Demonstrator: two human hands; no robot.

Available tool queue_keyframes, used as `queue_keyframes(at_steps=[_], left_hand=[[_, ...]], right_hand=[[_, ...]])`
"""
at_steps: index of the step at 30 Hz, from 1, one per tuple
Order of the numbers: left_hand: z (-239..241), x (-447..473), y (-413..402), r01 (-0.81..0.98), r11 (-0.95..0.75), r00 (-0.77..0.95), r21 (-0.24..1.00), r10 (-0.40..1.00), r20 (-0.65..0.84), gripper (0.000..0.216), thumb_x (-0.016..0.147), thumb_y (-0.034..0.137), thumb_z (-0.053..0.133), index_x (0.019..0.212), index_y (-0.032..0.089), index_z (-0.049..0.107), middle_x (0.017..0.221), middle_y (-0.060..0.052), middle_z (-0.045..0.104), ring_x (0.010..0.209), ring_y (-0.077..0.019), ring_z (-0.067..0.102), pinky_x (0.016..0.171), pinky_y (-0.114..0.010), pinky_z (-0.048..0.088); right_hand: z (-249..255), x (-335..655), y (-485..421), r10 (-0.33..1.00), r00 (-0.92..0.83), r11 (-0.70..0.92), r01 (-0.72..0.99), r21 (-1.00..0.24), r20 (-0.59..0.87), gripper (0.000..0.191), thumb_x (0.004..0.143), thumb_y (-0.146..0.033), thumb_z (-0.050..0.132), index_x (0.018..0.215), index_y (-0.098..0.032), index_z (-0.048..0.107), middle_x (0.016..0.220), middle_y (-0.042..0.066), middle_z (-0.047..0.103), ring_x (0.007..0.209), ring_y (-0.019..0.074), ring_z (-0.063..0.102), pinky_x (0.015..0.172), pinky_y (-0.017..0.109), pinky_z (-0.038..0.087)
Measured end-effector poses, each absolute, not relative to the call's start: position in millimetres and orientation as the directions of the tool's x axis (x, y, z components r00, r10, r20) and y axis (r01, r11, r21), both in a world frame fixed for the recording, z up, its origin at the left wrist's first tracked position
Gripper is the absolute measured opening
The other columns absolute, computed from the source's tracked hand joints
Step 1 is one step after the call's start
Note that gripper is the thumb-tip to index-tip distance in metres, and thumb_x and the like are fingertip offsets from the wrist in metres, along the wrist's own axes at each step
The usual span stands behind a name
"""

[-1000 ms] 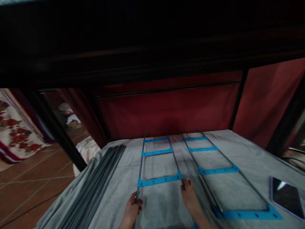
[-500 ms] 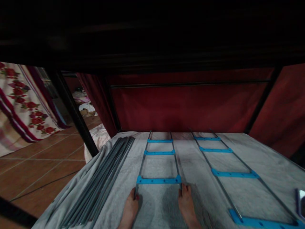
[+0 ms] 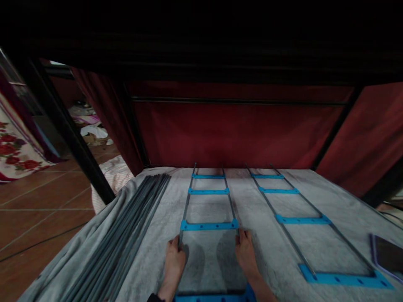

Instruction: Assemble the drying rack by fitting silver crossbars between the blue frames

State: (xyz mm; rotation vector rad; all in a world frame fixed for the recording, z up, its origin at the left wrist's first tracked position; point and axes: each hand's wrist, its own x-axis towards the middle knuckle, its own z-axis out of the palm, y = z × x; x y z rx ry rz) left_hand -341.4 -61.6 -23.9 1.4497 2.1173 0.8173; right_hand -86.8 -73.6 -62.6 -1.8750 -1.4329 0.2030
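The left hand (image 3: 174, 258) and the right hand (image 3: 246, 253) are shown apart in the head view, the former clamped with its fingers on the left rod (image 3: 187, 205) and the latter on the right rod (image 3: 231, 205) of a ladder-like left frame (image 3: 209, 226). Both grips are placed just nearer than the third blue crosspiece, counted from the far end. The left frame is laid lengthwise, near to far, on a grey cloth (image 3: 262, 260); its nearest crosspiece is cut off by the lower edge. To the right, a similar right frame (image 3: 304, 220) with four blue crosspieces is laid well apart. Loose grey rods (image 3: 126, 235) are bundled on the left. A phone (image 3: 388, 256), partly cut off, is seen near the right frame. The far side is bounded by red cloth (image 3: 226, 134).
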Motion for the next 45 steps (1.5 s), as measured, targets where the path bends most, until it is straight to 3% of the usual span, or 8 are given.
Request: queue_keyframes(at_steps=[11,19,23,26,28,34,40,45], left_hand=[[-22,-358,-60,0.735,0.268,-0.326,0.622,0.945,-0.022,0.055,0.075,-0.004,0.044,0.128,0.004,0.057,0.105,-0.015,0.061,0.105,-0.0236,0.059,0.099,-0.028,0.04],[-26,-361,-64,0.809,0.214,-0.263,0.548,0.965,0.011,0.054,0.077,-0.001,0.045,0.13,0.002,0.056,0.105,-0.016,0.059,0.103,-0.0245,0.058,0.099,-0.031,0.042],[-28,-362,-61,0.884,0.088,-0.203,0.46,0.957,0.207,0.059,0.08,0.0,0.042,0.138,0.007,0.048,0.126,-0.017,0.054,0.117,-0.0252,0.053,0.104,-0.035,0.041],[-31,-363,-53,0.933,-0.06,-0.073,0.355,0.935,0.348,0.058,0.087,0.005,0.036,0.145,0.008,0.04,0.15,-0.017,0.038,0.135,-0.0286,0.039,0.111,-0.04,0.035],[-33,-365,-47,0.951,-0.097,-0.007,0.294,0.943,0.332,0.055,0.092,0.01,0.035,0.147,0.007,0.037,0.154,-0.015,0.035,0.14,-0.0311,0.033,0.112,-0.043,0.034],[-35,-366,-41,0.983,-0.085,0.048,0.165,0.975,0.215,0.051,0.096,0.017,0.033,0.145,0.009,0.042,0.151,-0.013,0.043,0.137,-0.0271,0.041,0.112,-0.044,0.034],[-25,-357,-45,0.995,-0.038,0.017,0.096,0.977,0.213,0.052,0.094,0.011,0.031,0.144,0.01,0.045,0.15,-0.012,0.044,0.133,-0.0242,0.047,0.11,-0.04,0.036],[-19,-352,-47,0.998,-0.023,0.009,0.067,0.981,0.196,0.055,0.091,0.005,0.029,0.143,0.009,0.045,0.151,-0.013,0.043,0.132,-0.0259,0.047,0.107,-0.043,0.038]], right_hand=[[-69,-96,-66,0.921,0.316,-0.114,0.775,-0.622,0.226,0.04,0.09,-0.016,0.031,0.117,-0.012,0.06,0.111,0.02,0.062,0.104,0.0287,0.063,0.09,0.038,0.049],[-75,-100,-79,0.912,0.242,-0.071,0.888,-0.455,0.33,0.046,0.086,-0.016,0.041,0.131,-0.009,0.051,0.107,0.017,0.058,0.102,0.0298,0.057,0.092,0.042,0.048],[-74,-106,-82,0.888,0.223,-0.064,0.926,-0.373,0.403,0.051,0.088,-0.018,0.042,0.138,-0.007,0.044,0.108,0.018,0.059,0.101,0.0292,0.056,0.087,0.043,0.049],[-69,-110,-82,0.881,0.227,-0.088,0.941,-0.327,0.416,0.053,0.09,-0.021,0.04,0.142,-0.008,0.042,0.123,0.02,0.057,0.11,0.0312,0.054,0.089,0.045,0.047],[-69,-112,-82,0.891,0.215,-0.091,0.947,-0.308,0.401,0.054,0.092,-0.025,0.038,0.143,-0.008,0.04,0.134,0.021,0.053,0.119,0.0323,0.051,0.093,0.046,0.045],[-79,-117,-84,0.903,0.157,-0.039,0.957,-0.287,0.4,0.059,0.096,-0.033,0.033,0.148,-0.006,0.033,0.145,0.021,0.046,0.135,0.0311,0.04,0.106,0.046,0.038],[-84,-117,-86,0.889,0.139,-0.014,0.961,-0.276,0.437,0.064,0.096,-0.036,0.033,0.152,-0.008,0.023,0.149,0.02,0.04,0.137,0.0314,0.038,0.108,0.048,0.037],[-88,-116,-84,0.897,0.141,-0.016,0.958,-0.287,0.419,0.065,0.095,-0.041,0.035,0.15,-0.006,0.028,0.148,0.021,0.041,0.135,0.0328,0.04,0.108,0.048,0.037]])
